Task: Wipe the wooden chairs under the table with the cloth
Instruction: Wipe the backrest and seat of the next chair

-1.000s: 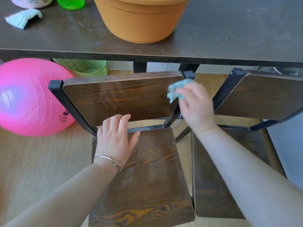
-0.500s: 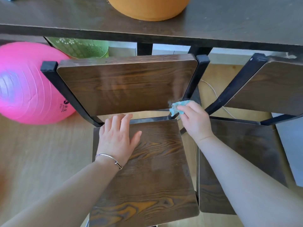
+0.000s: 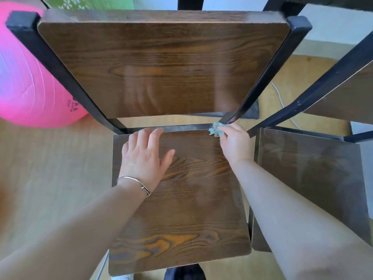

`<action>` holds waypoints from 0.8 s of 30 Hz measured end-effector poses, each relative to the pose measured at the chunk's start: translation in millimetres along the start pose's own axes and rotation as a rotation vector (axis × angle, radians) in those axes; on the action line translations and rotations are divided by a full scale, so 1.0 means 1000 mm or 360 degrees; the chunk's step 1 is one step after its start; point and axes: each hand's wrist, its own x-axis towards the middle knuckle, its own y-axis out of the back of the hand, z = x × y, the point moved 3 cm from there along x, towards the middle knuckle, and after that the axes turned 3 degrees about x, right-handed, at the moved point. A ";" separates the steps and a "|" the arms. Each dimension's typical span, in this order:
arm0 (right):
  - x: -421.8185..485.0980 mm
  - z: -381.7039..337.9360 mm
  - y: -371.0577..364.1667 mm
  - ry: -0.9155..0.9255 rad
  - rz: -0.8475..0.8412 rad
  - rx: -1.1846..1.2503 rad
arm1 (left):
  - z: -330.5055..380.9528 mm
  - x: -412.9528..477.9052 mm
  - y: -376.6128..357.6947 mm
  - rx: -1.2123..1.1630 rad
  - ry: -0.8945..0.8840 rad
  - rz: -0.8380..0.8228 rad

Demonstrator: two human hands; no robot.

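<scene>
- Right hand [image 3: 234, 142] pinches the cloth [image 3: 215, 129], bunched beyond its fingertips at the seat's [image 3: 181, 209] back right corner
- Left hand [image 3: 144, 156] lies flat, fingers spread, on the seat

There are two wooden chairs on the floor, the middle chair [image 3: 177, 199] and the right chair [image 3: 312, 178]. Two hands are in view, one left hand [image 3: 144, 158] and one right hand [image 3: 235, 142], along with one cloth [image 3: 216, 130] and one bracelet [image 3: 134, 183]. Also countable are one pink ball [image 3: 26, 77], one green basket [image 3: 90, 2] and one white cable [image 3: 282, 102] on the floor.
</scene>
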 end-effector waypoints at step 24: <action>-0.240 -0.089 -0.038 0.0103 -0.0809 0.0326 | -0.078 -0.105 -0.007 0.0150 -0.0028 -0.0362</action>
